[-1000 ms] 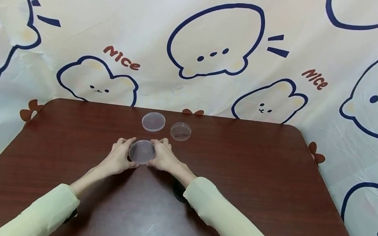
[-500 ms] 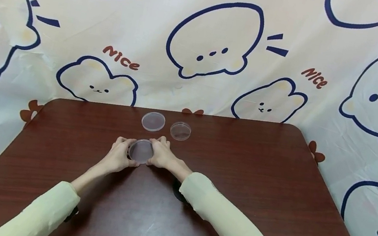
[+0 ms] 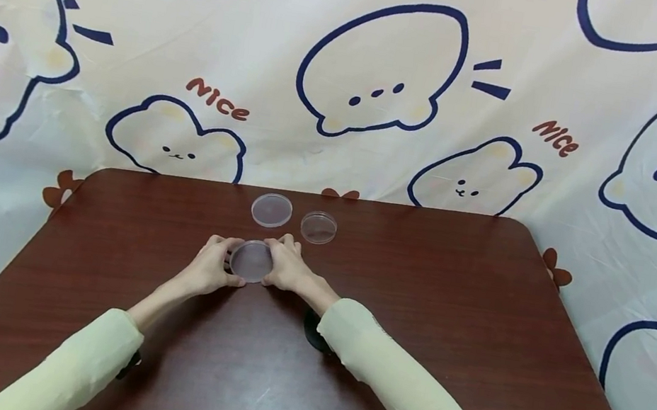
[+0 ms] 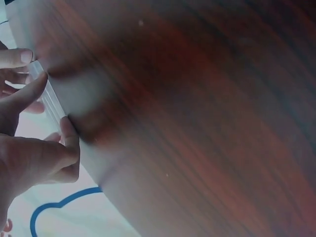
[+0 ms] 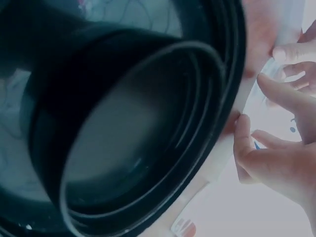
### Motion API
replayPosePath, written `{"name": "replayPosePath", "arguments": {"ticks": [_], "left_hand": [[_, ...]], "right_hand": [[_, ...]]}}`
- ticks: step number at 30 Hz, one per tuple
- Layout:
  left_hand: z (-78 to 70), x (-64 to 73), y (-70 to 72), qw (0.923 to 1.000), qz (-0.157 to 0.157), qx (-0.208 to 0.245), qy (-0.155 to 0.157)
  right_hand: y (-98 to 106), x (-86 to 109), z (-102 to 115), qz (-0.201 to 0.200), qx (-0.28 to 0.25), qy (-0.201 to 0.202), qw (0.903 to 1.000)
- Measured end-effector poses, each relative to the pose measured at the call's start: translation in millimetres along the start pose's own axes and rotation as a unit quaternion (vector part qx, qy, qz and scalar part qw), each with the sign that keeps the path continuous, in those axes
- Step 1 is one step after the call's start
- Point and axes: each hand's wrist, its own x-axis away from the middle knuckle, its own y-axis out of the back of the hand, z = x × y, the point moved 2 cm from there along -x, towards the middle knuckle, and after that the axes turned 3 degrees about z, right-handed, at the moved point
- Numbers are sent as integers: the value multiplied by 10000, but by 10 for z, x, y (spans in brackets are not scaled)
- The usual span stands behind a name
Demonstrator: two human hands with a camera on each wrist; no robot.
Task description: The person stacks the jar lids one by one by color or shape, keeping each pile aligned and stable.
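Note:
A clear round petri dish (image 3: 251,262) is held level at the table between both hands. My left hand (image 3: 210,268) grips its left rim, thumb at the near side and fingers at the far side. At the right rim, my right hand (image 3: 291,268) holds it in the same way. Edge-on in the left wrist view, the dish (image 4: 54,101) is a thin clear band between the fingertips. Behind it lie two more clear round pieces: one dish or lid (image 3: 271,211) at back left, and a petri dish (image 3: 318,228) to its right.
The brown wooden table (image 3: 450,289) reaches back to a cartoon-printed cloth (image 3: 360,167). A black round object (image 3: 316,332) sits below the right wrist. A large dark ring-shaped object (image 5: 133,133) blocks much of the right wrist view.
The hands and the dish between them stay nearly in place. The whole head view has shifted slightly, and the two pieces behind have not moved on the table.

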Motion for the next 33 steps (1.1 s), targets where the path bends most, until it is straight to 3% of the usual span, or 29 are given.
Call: {"name": "replayPosePath", "arguments": {"ticks": [5,13,20,28,33], "left_hand": [[-1,-16,7,9998,27,164,-134],[-4,-14,19,9992,-136,99,-368],[-50,-19,-19,9988,-295,132,-378],[-110,-18,-47,9988,-359,250,-225],[-157,-29,-66,9987,-312,305,-262]], "right_hand": [[31,13,12,-41,99,94,9999],[92,41,28,-127,-266,153,9994],[141,50,-42,165,-467,111,9987],[267,99,-97,536,-426,571,9960],[326,141,-190,577,-718,716,9932]]}}
